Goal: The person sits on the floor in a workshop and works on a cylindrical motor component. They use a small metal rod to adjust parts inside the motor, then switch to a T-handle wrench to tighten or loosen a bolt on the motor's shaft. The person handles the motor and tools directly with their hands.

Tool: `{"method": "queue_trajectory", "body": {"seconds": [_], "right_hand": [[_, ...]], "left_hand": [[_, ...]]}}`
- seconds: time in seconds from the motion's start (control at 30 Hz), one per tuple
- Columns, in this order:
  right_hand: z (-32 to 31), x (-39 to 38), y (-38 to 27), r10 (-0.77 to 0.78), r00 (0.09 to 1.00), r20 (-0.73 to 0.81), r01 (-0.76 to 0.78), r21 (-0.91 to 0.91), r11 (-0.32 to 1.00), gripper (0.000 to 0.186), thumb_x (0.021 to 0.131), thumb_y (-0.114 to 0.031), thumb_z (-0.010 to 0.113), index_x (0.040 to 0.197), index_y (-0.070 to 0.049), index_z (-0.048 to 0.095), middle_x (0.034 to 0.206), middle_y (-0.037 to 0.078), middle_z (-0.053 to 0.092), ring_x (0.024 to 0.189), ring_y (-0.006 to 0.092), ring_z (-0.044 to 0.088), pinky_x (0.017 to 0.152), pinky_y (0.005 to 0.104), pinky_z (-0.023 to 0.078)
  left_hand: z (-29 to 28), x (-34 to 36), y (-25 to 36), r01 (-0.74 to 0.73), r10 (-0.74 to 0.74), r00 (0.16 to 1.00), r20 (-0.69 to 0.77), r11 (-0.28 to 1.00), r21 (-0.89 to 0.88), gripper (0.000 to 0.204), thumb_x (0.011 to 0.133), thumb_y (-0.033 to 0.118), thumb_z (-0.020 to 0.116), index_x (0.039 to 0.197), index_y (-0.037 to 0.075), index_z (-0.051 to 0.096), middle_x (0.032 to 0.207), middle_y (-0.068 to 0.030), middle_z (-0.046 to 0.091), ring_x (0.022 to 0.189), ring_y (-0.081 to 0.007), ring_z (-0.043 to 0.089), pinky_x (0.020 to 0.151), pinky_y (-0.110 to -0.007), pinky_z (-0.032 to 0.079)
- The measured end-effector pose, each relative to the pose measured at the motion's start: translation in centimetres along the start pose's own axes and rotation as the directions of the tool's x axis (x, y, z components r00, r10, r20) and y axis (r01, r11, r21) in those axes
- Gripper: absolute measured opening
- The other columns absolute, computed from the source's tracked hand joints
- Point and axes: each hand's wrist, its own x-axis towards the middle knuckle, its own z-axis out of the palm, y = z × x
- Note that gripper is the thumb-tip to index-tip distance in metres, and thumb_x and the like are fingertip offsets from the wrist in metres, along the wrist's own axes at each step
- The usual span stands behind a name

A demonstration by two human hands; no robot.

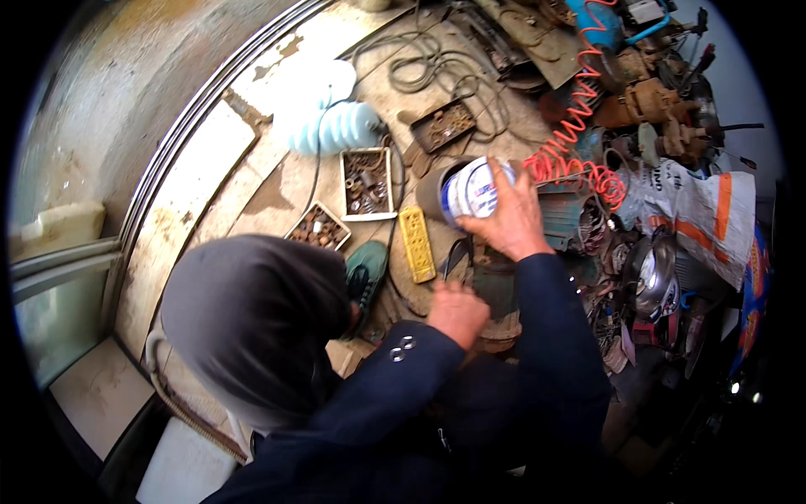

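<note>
My right hand (pixel 514 217) is wrapped round a round blue-and-white can (pixel 472 191), tilted, its printed face toward me. A grey cylindrical part (pixel 431 191) sits right against the can; whether it belongs to it I cannot tell. Closer to me is my left hand (pixel 459 312), fingers curled in, with a dark thin loop-shaped thing (pixel 457 254) just beyond the fingertips. What the left fingers hold, if anything, is hidden. Beside both hands lies a yellow power strip (pixel 417 244). Below them stands a greenish motor-like housing (pixel 495 290), partly covered by my arm.
White trays (pixel 367 214) of small metal parts and a dark tray (pixel 443 126) lie on the floor. Black cable (pixel 411 71) coils beyond them. On the right are a red spiral hose (pixel 579 109), finned motor housing (pixel 567 214), white sack (pixel 701 210) and heaped scrap. My green shoe (pixel 367 273) is near.
</note>
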Motion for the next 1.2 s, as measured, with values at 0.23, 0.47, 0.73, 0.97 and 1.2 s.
{"method": "queue_trajectory", "body": {"seconds": [0.23, 0.47, 0.73, 0.97, 1.2], "right_hand": [[0.1, -0.9, -0.5, -0.049, 0.999, -0.006, 0.049, 0.017, 0.999, 0.114, 0.056, -0.035, 0.094, 0.154, -0.014, 0.038, 0.147, 0.032, 0.035, 0.135, 0.0517, 0.04, 0.112, 0.0528, 0.04], [0.5, -1.7, -0.1, -0.106, 0.994, -0.005, 0.106, 0.034, 0.994, 0.116, 0.054, -0.028, 0.093, 0.153, -0.016, 0.035, 0.148, 0.031, 0.035, 0.132, 0.0541, 0.041, 0.111, 0.0565, 0.04], [-0.7, -1.8, -0.1, -0.106, 0.993, 0.042, 0.106, -0.009, 0.994, 0.118, 0.057, -0.029, 0.09, 0.158, -0.021, 0.03, 0.152, 0.029, 0.031, 0.135, 0.0539, 0.039, 0.109, 0.0584, 0.044], [-0.2, -1.9, 1.6, -0.09, 0.994, 0.054, 0.089, 0.033, 0.996, 0.119, 0.056, -0.028, 0.092, 0.158, -0.019, 0.032, 0.153, 0.028, 0.029, 0.138, 0.056, 0.033, 0.108, 0.0604, 0.045], [-0.8, -0.7, 0.3, -0.116, 0.986, 0.122, 0.107, 0.078, 0.991, 0.117, 0.057, -0.027, 0.094, 0.158, -0.02, 0.034, 0.154, 0.029, 0.031, 0.139, 0.0605, 0.031, 0.109, 0.0597, 0.044]], "left_hand": [[-4.7, -5.2, 7.4, -0.471, 0.404, 0.882, 0.242, 0.77, 0.43, 0.027, 0.093, 0.019, 0.059, 0.105, 0.004, 0.078, 0.105, -0.0113, 0.074, 0.11, -0.0368, 0.064, 0.107, -0.061, 0.037], [-5.1, -8.6, 9.8, -0.494, 0.436, 0.826, 0.357, 0.254, 0.832, 0.027, 0.068, 0.005, 0.07, 0.091, -0.007, 0.071, 0.091, -0.0207, 0.071, 0.089, -0.0332, 0.069, 0.1, -0.057, 0.047], [-3.7, -7.4, 9.7, -0.457, 0.273, 0.889, 0.367, 0.574, 0.679, 0.03, 0.091, 0.02, 0.055, 0.099, 0.002, 0.077, 0.091, -0.0142, 0.073, 0.088, -0.0383, 0.068, 0.098, -0.06, 0.043], [-1.3, -0.1, -2.9, 0.168, -0.165, 0.985, 0.058, 0.985, -0.048, 0.047, 0.081, 0.027, 0.076, 0.12, 0.003, 0.064, 0.106, -0.015, 0.07, 0.102, -0.0327, 0.067, 0.081, -0.046, 0.055], [-1.6, 4.8, -7.2, 0.056, -0.293, 0.903, -0.313, 0.804, -0.592, 0.111, 0.067, 0.016, 0.09, 0.155, -0.003, 0.025, 0.153, -0.0276, 0.038, 0.138, -0.0449, 0.043, 0.114, -0.046, 0.04]]}}
